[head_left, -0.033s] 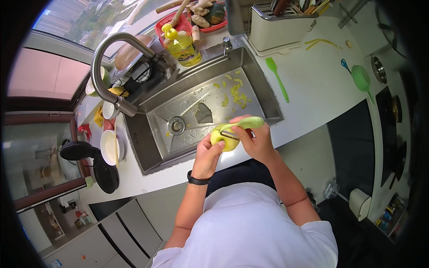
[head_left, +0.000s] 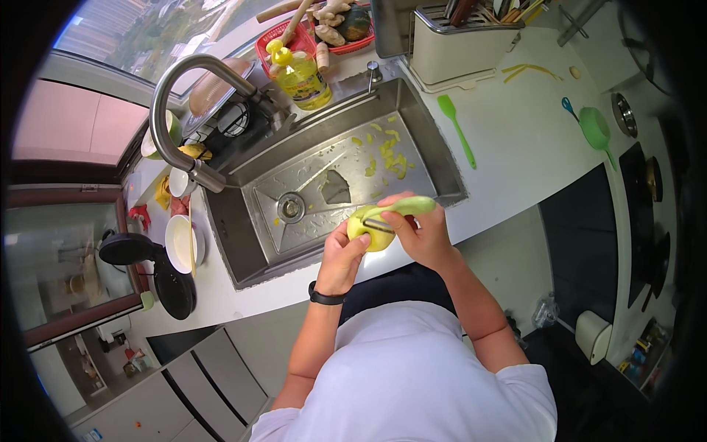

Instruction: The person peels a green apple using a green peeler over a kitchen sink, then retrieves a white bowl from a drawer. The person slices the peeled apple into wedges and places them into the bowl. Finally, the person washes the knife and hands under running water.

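My left hand (head_left: pixel 341 258), with a black band at the wrist, is closed around a round, yellow-green apple (head_left: pixel 367 237). Its thumb presses on the near side, beside a dark dimple. Closed on the light green handle of a peeler (head_left: pixel 412 205) is my right hand (head_left: pixel 423 234). The peeler's metal blade rests against the apple's upper right side. Both hands are over the near rim of the steel sink (head_left: pixel 298 249). Strips of yellowish peel (head_left: pixel 390 158) and a dark flat scrap (head_left: pixel 336 187) lie on the sink floor.
A curved faucet (head_left: pixel 166 110) arches over the sink's left side. Behind stand a yellow soap bottle (head_left: pixel 303 82) and red baskets (head_left: pixel 353 46). Rightward are a green spatula (head_left: pixel 458 131) and a cutlery holder (head_left: pixel 453 48). A white bowl (head_left: pixel 179 244) and black hinged pan (head_left: pixel 173 287) sit left.
The peeler has shifted very slightly toward me on the apple. Both hands otherwise keep the same place and hold.
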`<state>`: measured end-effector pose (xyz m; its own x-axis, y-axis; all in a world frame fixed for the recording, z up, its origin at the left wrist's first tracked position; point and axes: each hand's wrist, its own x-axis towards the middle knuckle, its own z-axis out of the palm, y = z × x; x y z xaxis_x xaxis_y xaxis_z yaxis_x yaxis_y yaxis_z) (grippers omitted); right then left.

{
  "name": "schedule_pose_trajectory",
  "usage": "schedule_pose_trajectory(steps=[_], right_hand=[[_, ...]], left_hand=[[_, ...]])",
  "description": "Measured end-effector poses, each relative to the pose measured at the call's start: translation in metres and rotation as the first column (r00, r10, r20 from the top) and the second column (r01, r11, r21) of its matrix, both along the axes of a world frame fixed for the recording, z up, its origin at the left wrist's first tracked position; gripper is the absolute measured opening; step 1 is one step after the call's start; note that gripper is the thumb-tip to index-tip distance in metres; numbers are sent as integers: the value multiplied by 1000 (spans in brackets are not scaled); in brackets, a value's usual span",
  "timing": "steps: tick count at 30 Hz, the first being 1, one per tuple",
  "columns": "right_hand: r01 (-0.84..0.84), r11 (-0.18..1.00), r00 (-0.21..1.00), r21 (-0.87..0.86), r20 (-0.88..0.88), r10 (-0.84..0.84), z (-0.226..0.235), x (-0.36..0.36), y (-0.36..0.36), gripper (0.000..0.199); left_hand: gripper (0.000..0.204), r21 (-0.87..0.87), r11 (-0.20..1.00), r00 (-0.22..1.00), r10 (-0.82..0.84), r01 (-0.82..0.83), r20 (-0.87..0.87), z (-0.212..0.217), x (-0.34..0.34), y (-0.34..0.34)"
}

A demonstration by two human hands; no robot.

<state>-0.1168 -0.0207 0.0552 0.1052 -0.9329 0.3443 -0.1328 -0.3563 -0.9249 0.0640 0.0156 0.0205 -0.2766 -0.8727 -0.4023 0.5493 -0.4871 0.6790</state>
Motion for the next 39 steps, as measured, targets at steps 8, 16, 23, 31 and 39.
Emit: schedule_pose_trajectory(steps=[8,16,23,31,39], right_hand=[[239,936,887,256,-451,-103,-57,-19,-38,19],[73,905,919,419,325,-225,-6,1,-12,14],[-18,999,998,-29,66,20,30,7,1,13],[213,960,968,183,-169,-183,8,5,-16,12],[147,916,958,374,176,-225,-19,-5,-22,15]], left_hand=[[64,-145,989,976,-50,19,-213,10,2,5],[69,-53,998,931,24,-46,-364,-7,7,0],[75,-144,988,983,22,-48,-182,7,-2,-2],[95,-123,992,971,1,-31,-238,-20,16,16],[101,-153,988,934,-74,21,-350,-22,17,9]])
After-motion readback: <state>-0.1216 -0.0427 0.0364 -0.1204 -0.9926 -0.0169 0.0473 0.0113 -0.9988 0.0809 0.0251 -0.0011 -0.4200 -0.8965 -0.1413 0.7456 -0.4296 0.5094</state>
